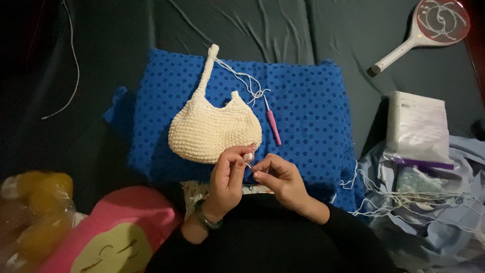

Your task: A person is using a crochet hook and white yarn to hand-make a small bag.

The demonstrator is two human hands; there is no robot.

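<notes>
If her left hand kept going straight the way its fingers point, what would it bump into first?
Most likely the cream crocheted piece: the left hand points up the picture, its fingertips already at that piece's lower edge on the blue cushion. Depth is hard to judge.

Crocheted piece on the mat, near its left edge; hook just right of it, also on the mat. Both hands at the mat's near edge. Racket-shaped swatter at far right of the bed sheet; packet beyond the mat's right edge.
</notes>
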